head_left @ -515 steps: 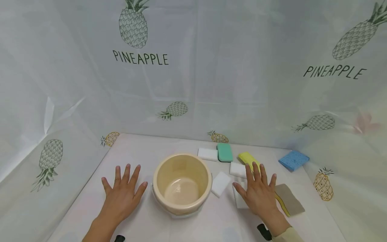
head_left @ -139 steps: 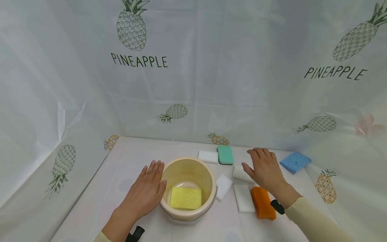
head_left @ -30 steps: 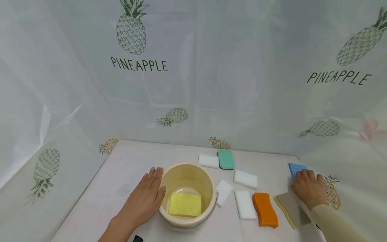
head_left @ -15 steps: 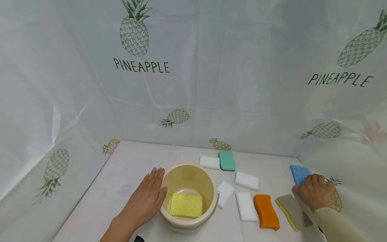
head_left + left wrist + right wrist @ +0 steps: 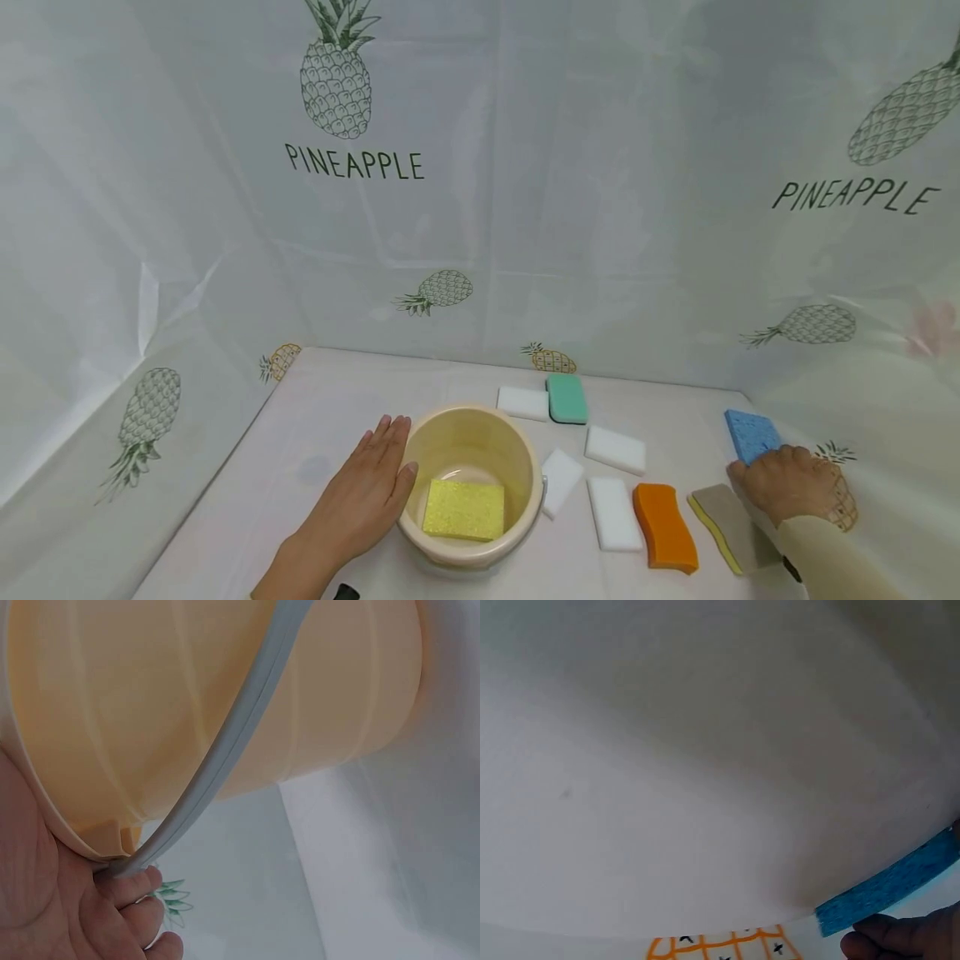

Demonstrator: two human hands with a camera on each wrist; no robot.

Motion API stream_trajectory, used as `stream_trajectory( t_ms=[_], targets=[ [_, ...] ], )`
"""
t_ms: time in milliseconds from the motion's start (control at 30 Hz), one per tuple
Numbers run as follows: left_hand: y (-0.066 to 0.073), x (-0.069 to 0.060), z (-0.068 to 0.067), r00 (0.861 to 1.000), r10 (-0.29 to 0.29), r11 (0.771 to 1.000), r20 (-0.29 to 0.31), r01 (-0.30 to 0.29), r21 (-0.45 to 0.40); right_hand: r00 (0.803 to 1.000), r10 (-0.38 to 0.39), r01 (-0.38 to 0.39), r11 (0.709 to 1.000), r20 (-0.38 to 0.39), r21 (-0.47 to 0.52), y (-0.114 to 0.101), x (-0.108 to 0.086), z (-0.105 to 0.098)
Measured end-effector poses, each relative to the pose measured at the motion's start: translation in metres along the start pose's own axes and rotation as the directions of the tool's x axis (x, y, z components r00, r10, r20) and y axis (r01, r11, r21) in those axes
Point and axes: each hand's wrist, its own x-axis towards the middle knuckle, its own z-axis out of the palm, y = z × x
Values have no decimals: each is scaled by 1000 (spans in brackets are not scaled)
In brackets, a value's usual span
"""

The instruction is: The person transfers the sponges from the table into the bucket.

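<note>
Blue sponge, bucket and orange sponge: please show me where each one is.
Blue sponge (image 5: 752, 434), head view: uncovered top face.
Bucket (image 5: 472, 440), head view: far inner wall.
Orange sponge (image 5: 664, 528), head view: top face.

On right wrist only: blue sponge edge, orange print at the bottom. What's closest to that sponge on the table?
Observer: A wavy taupe-topped sponge, on the person's side of the blue sponge.
Operator: Bucket loaded?
Observer: Yes, a yellow sponge lies inside the cream bucket.
Operator: Does it have a handle?
Observer: Yes, the left wrist view shows a grey handle crossing in front of its outer wall.
</note>
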Motion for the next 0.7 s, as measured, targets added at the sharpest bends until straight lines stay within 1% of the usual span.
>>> stream_trajectory(
  t_ms=[100,133,233,333,433,500,600,633,667,700],
  targets=[
    [0,0,1,1000,-3,1000,-1,3,0,997,-78,77,995,2,-68,-6,3,-3],
    [0,0,1,1000,-2,1000,-3,2,2,998,-53,52,997,-16,-52,-10,5,-5],
    [-1,1,2,1000,-2,1000,-7,2,2,993,-49,44,998,-109,-50,-16,8,-5],
    [0,1,2,1000,-3,1000,-6,3,-2,984,-91,81,994,-154,-69,-18,10,-3],
    [0,1,2,1000,-5,1000,-4,5,-5,970,-162,145,984,-184,-100,-19,13,0],
    [0,1,2,1000,-4,1000,-5,4,-6,949,-215,192,974,-231,-119,-21,14,2],
    [-1,1,2,1000,-1,1000,-4,1,-3,901,-298,260,953,-315,-157,-22,15,5],
    [-1,1,2,1000,0,1000,-3,0,-3,888,-316,276,947,-333,-163,-23,15,5],
    [-1,1,2,1000,0,1000,-1,0,-3,877,-333,291,942,-346,-170,-23,15,5],
    [-1,1,2,1000,0,1000,-1,0,-6,871,-341,298,939,-354,-171,-23,15,5]
  ],
)
